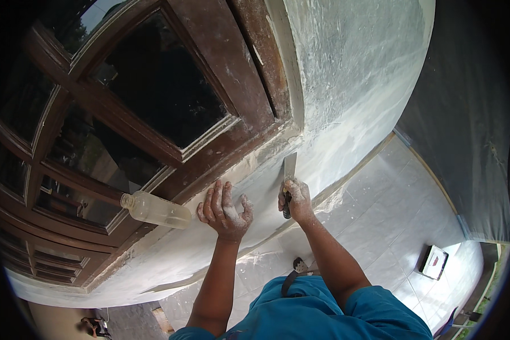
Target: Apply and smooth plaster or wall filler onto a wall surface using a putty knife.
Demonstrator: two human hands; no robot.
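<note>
Below the window frame (232,147), center: your right hand (296,199) closed round putty knife (289,170), blade on white wall (345,85); left hand (225,211) open, fingers spread, flat on wall w/ room either side.

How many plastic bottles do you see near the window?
1. A clear plastic bottle lies on its side on the window sill, just left of the left hand. Other bottles may be hidden outside the view.

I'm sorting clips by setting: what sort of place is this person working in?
Probably a house being finished or renovated. The right hand holds a putty knife to a freshly skimmed white wall below a wooden window frame; white dust lies along the tiled floor.
</note>
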